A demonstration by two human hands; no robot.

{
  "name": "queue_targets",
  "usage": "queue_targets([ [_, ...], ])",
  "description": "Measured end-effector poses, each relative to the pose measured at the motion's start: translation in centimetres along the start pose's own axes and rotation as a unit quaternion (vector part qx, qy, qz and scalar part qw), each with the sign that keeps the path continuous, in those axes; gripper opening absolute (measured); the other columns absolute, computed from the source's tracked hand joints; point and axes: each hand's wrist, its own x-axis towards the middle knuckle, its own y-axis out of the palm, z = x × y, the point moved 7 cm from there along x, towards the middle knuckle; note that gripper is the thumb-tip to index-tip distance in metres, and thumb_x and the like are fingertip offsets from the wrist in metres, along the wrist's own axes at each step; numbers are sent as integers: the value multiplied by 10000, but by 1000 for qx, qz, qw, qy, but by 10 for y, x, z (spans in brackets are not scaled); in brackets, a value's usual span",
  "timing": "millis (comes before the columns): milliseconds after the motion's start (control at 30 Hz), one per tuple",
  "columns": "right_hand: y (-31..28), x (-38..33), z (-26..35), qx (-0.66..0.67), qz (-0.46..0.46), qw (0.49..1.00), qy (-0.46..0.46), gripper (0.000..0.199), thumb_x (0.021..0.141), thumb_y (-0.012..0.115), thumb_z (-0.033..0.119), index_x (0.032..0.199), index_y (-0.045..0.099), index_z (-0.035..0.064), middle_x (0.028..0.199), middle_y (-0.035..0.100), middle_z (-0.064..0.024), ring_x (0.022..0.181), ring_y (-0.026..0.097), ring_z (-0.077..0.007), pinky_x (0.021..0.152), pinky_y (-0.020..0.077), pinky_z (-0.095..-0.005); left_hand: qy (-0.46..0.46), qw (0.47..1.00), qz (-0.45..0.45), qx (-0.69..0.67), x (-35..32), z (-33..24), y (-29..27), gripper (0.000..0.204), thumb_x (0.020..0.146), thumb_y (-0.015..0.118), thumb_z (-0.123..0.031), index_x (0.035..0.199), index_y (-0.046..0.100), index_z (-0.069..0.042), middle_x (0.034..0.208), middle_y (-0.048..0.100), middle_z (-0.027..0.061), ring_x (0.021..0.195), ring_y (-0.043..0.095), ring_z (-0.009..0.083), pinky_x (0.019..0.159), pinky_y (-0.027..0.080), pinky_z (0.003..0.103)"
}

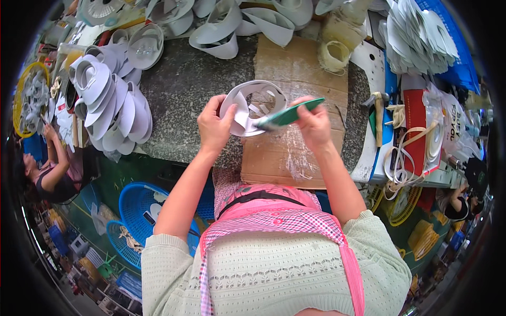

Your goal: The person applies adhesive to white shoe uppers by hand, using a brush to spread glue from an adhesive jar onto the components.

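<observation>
so nearest the camera it's two bare forearms coming up from the lower edge, over a pink checked apron. one left hand, one right hand, both raised above the speckled grey worktable. left hand's fingers are curled tight on the edge of one white shoe upper, a curved shell held open side up between the two hands, with loose straps showing inside. right hand's fingers are pinched closed around one green brush. its long axis runs mostly left-right with a slight tilt, handle end pointing up and to the right past the knuckles, working end pointing left and down, touching the upper's rim.

under the hands lies one flat sheet of brown cardboard smeared with pale dried glue. off to the left, one fanned pile of white pieces, too overlapped to count. right side has one hammer lying near some pale straps. far edge of the table: more white uppers and another white stack at top right, can't count those either. one blue basket sits on the floor, lower left.
</observation>
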Motion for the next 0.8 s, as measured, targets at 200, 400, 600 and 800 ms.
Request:
queue_targets([
  [200,19,-12,61,-509,21,792,-335,273,645,660,-33,897,646,68,844,638,-61,740,592,-180,656,474,-268,260,945,106,168,15,-93,42,224,721,616,-71,941,585,-42,818,598,112,698,601,260,627,485,307],
  [400,20,-11,40,-633,68,625,-452,295,579,603,9,856,647,101,793,617,-47,700,571,-204,624,481,-306,297,911,201,204,25,-117,94,199,731,588,-84,929,582,-73,782,565,114,688,581,293,600,477,353],
  [600,9,-22,17,-620,96,694,-353,244,608,597,36,836,648,106,739,602,-37,682,569,-203,604,478,-303,313,913,196,172,19,-102,87,212,725,594,-70,937,582,-74,771,557,100,663,581,279,585,482,342],
  [800,4,-18,32,-603,0,691,-399,215,642,626,45,839,650,127,760,615,-34,666,567,-211,593,464,-310,330,917,178,137,-7,-87,68,209,728,606,-37,935,592,-63,785,573,88,659,596,234,552,487,306],
])
